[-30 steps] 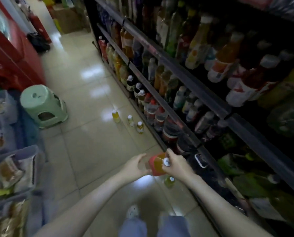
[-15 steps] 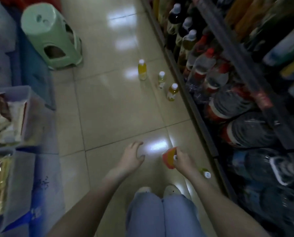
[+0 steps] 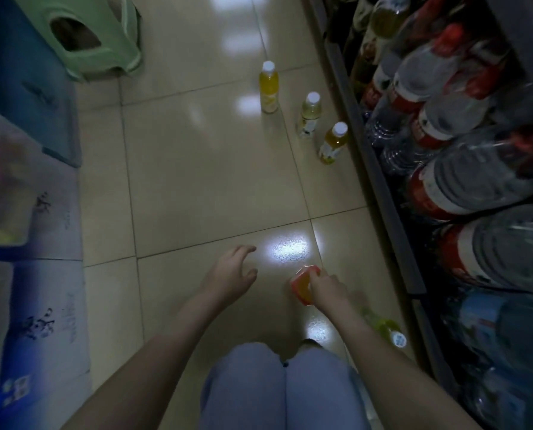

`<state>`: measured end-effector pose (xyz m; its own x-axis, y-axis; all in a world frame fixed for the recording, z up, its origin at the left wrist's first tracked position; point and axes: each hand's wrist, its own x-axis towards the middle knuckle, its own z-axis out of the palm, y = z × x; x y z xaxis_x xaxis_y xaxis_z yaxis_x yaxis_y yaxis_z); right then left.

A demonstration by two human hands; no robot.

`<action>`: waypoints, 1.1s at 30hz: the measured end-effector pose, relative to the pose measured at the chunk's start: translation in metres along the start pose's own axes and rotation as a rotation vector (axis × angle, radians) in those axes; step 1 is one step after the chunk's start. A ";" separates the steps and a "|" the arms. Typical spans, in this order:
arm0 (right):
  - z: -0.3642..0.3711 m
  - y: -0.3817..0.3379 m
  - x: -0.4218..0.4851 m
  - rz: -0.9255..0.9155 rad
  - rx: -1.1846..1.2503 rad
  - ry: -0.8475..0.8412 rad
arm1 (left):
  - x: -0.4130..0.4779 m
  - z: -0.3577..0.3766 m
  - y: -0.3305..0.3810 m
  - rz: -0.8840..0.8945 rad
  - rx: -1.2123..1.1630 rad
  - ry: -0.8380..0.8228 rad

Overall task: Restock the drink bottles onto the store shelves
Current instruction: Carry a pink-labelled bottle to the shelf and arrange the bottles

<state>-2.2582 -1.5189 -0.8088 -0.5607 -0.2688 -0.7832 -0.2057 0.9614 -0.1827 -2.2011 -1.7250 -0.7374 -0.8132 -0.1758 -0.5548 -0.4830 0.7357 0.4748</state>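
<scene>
My right hand (image 3: 325, 290) grips the top of an orange drink bottle with a red label (image 3: 302, 283), held low over the tiled floor. My left hand (image 3: 232, 274) hovers beside it with fingers spread, holding nothing. Three yellow drink bottles with white caps stand on the floor ahead: one (image 3: 269, 88) farthest, one (image 3: 309, 114) in the middle, one (image 3: 333, 144) nearest the shelf. Another yellow-green bottle (image 3: 383, 328) lies on the floor by my right forearm. The bottom shelf (image 3: 383, 193) on the right holds large water bottles (image 3: 476, 181).
A green plastic stool (image 3: 97, 35) stands at the top left. Blue crates and bins (image 3: 35, 97) with packaged goods line the left side. My knees in light trousers (image 3: 277, 389) fill the bottom centre. Open tiled floor (image 3: 203, 169) lies between the left bins and the shelf.
My view has tilted down from the shelves to the floor. My right hand has lowered the orange bottle toward the floor, and my left hand has come off it and moved left.
</scene>
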 end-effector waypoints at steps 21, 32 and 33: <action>-0.311 -0.026 -0.433 -0.084 0.980 0.856 | -0.198 -0.277 0.349 0.616 -0.058 -0.129; -0.320 0.021 -0.718 0.260 0.871 1.482 | -0.393 -0.296 0.555 1.374 0.020 -0.306; -0.315 0.024 -0.743 0.287 0.852 1.543 | -0.415 -0.291 0.566 1.433 0.008 -0.303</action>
<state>-2.0993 -1.3146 -0.0442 -0.7729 0.5708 0.2771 0.1740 0.6107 -0.7725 -2.2319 -1.4265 -0.0396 -0.4871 0.8341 0.2587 0.6655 0.1628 0.7284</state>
